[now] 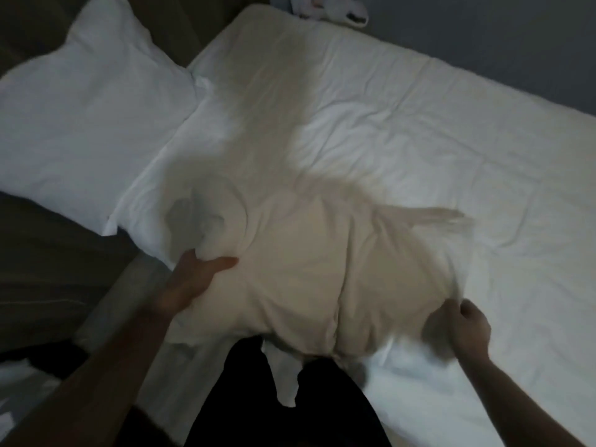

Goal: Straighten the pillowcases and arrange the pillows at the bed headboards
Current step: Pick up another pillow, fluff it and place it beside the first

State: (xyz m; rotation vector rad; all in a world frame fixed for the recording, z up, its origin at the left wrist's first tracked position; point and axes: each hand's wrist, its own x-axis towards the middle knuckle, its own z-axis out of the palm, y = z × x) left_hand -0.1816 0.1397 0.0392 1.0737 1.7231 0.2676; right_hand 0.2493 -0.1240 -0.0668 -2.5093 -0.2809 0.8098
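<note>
While both hands are busy on the cream pillow [300, 272] right in front of the person, I'd say this job is maybe halfway. Left hand [196, 274] has its grip clamped on the pillow's left corner, fingers tucked under the fabric with the thumb on top. Right hand [459, 329] has its grip pinched shut on the right corner of the pillowcase. Case is bunched and wrinkly, with a loose flap dangling off the near edge, so the straightening isn't finished, and the shot's a bit blurry. Pillow sits mid-bed on the white sheet [451, 156], not at the headboard. Further back left, a white pillow [84, 124] already lies flat up by what looks like the head end, so that one seems done
</note>
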